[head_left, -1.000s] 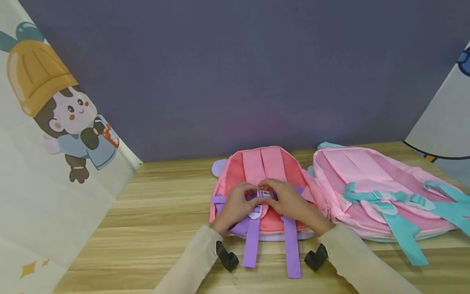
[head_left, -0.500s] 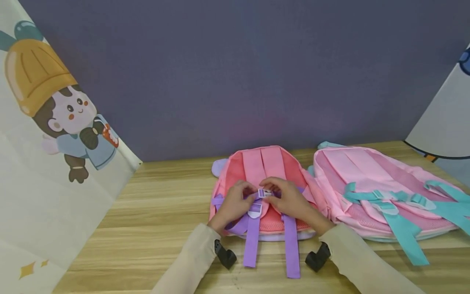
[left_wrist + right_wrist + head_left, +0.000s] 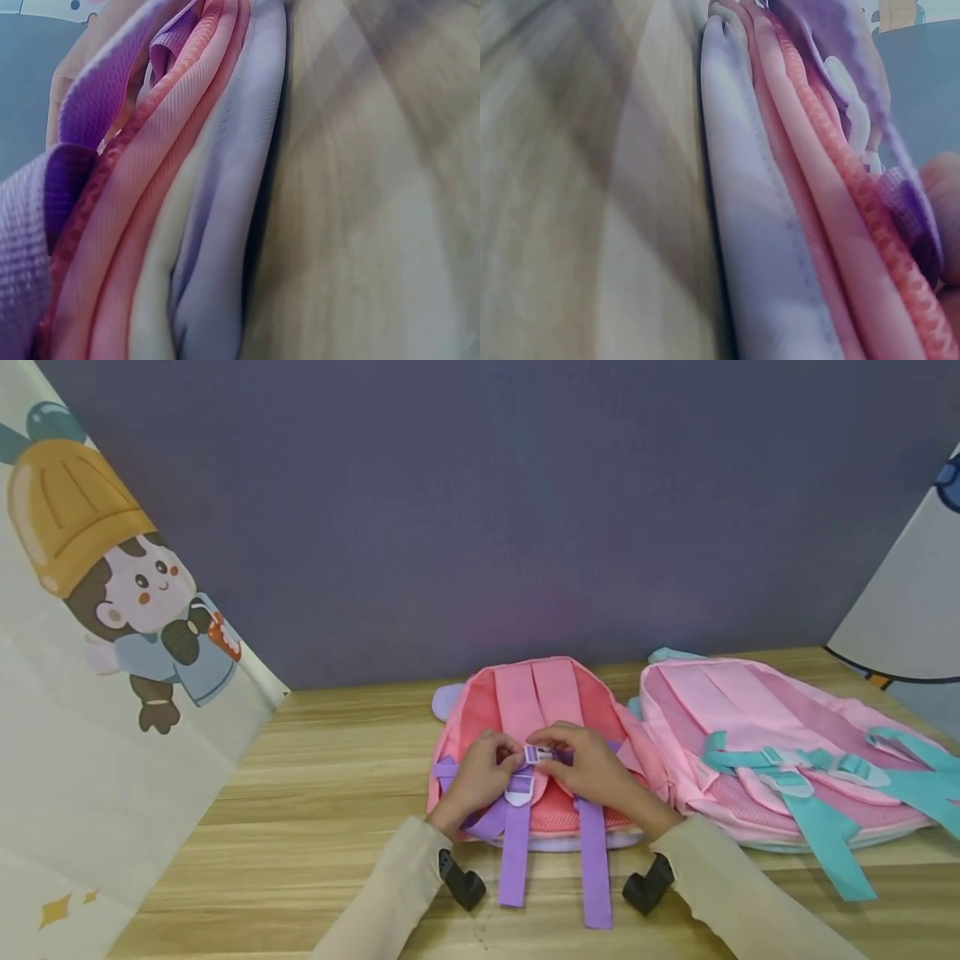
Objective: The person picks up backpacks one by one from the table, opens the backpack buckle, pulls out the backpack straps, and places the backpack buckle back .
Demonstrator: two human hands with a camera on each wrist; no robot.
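A coral-pink backpack (image 3: 483,702) lies with its shoulder straps facing up, purple webbing across it. Over its middle, in the head view, is a small white buckle (image 3: 537,755). My right hand (image 3: 592,768) holds the buckle's right end between thumb and fingers. At the buckle's left side, my left hand (image 3: 478,777) pinches the purple strap. Just below sits a white strap adjuster (image 3: 520,789). Both wrist views look along the backpack's bottom edge (image 3: 217,187), with purple webbing (image 3: 832,30) partly covering the hands.
To the right, touching the first, lies a light-pink backpack (image 3: 765,693) with turquoise straps (image 3: 828,843). Two purple strap tails (image 3: 513,860) hang onto the wooden table (image 3: 315,827). A dark panel (image 3: 480,527) rises behind the table.
My left hand has drawn slightly left from the buckle onto the strap beside it, leaving more of the buckle visible. The right hand stays at the buckle, and the backpacks have not moved.
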